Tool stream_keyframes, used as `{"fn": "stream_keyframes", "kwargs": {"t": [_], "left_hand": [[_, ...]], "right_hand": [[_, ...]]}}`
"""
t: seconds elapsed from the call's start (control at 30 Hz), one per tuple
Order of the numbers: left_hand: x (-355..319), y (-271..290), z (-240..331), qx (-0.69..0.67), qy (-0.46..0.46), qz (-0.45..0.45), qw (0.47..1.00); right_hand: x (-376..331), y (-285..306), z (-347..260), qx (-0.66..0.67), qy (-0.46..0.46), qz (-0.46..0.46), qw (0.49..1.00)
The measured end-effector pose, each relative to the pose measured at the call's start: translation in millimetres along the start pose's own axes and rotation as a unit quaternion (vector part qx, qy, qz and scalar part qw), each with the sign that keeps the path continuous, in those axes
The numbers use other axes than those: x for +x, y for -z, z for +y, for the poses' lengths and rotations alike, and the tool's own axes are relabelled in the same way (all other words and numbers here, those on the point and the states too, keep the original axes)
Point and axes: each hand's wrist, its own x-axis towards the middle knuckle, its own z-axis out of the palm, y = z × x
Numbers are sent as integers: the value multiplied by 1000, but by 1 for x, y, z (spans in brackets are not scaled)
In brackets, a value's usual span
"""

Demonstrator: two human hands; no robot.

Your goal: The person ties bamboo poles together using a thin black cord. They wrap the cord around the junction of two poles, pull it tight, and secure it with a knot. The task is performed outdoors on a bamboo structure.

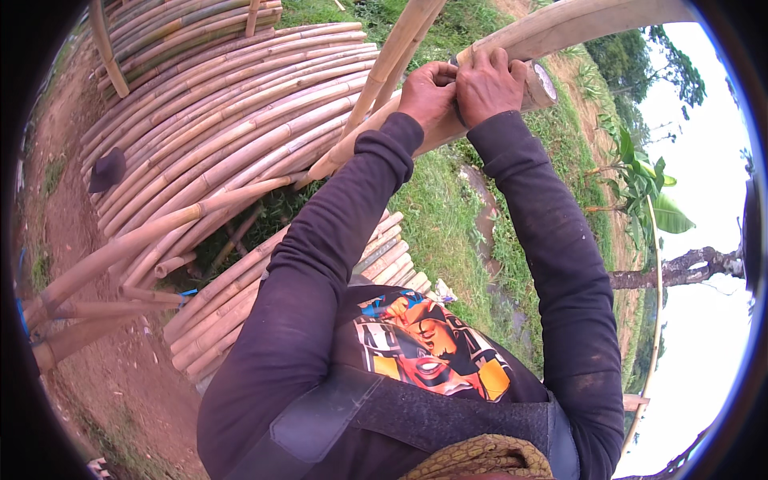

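Both of my hands are together at a joint where a thick bamboo pole (540,84) meets a broad, pale bamboo piece (584,22) slanting up to the right. A narrow dark strip (461,116) goes around the joint between the hands. My left hand (427,96) is closed, thumb and fingers pinched at this strip. Pressed against the joint, my right hand (490,86) has its fingers bent over the bamboo; whatever lies under them is hidden. Two slanting bamboo poles (396,52) stand just left of my left hand.
Long bamboo poles lie side by side as a platform (232,120) at the left, with a dark cloth-like item (107,170) on it. Shorter bamboo lengths (220,320) sit nearer me. A narrow water channel (488,216) runs through grass below. A leafy plant (640,184) grows at right.
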Motion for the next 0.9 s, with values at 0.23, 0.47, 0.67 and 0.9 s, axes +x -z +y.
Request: {"fn": "stream_keyframes", "kwargs": {"t": [0.23,0.47,0.67,0.9], "left_hand": [[-5,5,-3,-48,64,1,997],[-11,-4,-4,-75,91,8,993],[-9,-10,-19,-16,56,69,996],[-7,-6,-9,-45,64,34,996]], "right_hand": [[15,22,-6,180,-38,-272,945],[14,-17,14,372,-174,-319,854],[-10,-38,17,475,-145,-295,816],[-25,-32,10,543,-214,-209,785]]}}
